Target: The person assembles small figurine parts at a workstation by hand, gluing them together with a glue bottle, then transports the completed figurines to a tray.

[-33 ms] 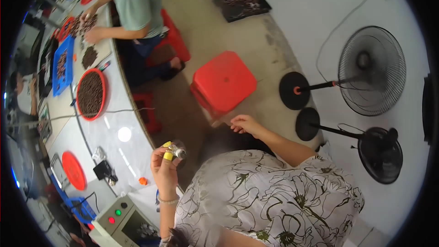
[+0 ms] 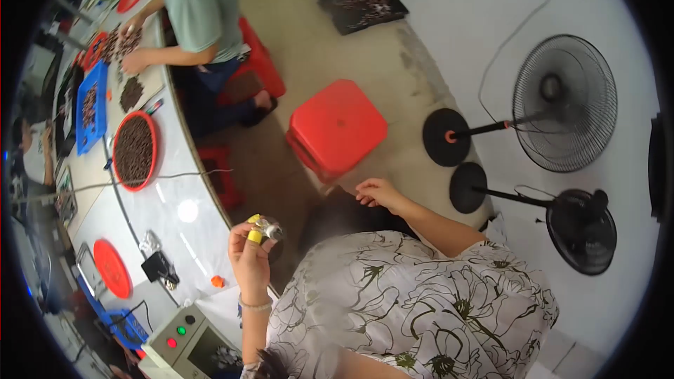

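My left hand [image 2: 247,256] is raised beside the table's edge, with yellow covers [image 2: 255,236] on its fingertips. It grips a small shiny object [image 2: 270,228], part clear and part metallic, whose kind I cannot make out. A beaded bracelet [image 2: 255,304] circles that wrist. My right hand [image 2: 379,194] hangs over my lap near the red stool [image 2: 340,126], its fingers curled together. Whatever may be between those fingers is too small to tell.
On the white table [image 2: 184,175] stand a red basin [image 2: 135,151] of small brown pieces, a blue tray [image 2: 92,109], a red lid [image 2: 112,269] and a machine with buttons [image 2: 181,330]. A co-worker [image 2: 200,14] sits beyond. Two black fans [image 2: 565,102] stand at the right wall.
The whole view has shifted slightly, so the table, stool and fans sit a little further left. Both hands keep nearly the same pose and grip.
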`<action>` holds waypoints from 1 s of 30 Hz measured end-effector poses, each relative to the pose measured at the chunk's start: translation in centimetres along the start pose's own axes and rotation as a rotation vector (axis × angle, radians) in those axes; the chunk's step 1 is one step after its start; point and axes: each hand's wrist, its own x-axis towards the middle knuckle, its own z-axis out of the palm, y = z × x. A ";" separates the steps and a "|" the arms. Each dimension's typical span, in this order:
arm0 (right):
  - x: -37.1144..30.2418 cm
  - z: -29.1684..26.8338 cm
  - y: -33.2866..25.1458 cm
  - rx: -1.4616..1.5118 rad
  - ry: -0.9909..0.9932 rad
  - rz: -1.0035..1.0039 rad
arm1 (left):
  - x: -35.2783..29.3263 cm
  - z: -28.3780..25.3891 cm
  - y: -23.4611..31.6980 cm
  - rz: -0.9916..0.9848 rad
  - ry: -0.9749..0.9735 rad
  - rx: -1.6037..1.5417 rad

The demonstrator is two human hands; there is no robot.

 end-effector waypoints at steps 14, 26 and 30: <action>-5.3 -16.0 4.4 0.060 0.158 -0.097 | 11.4 18.9 -7.6 -0.152 -0.325 -0.057; 6.3 -44.7 -20.3 0.375 0.377 -0.417 | 20.5 42.5 -19.2 -0.319 -0.314 -0.102; 10.5 -44.2 -29.0 0.507 0.286 -0.526 | 24.5 43.6 -17.1 -0.319 -0.106 -0.037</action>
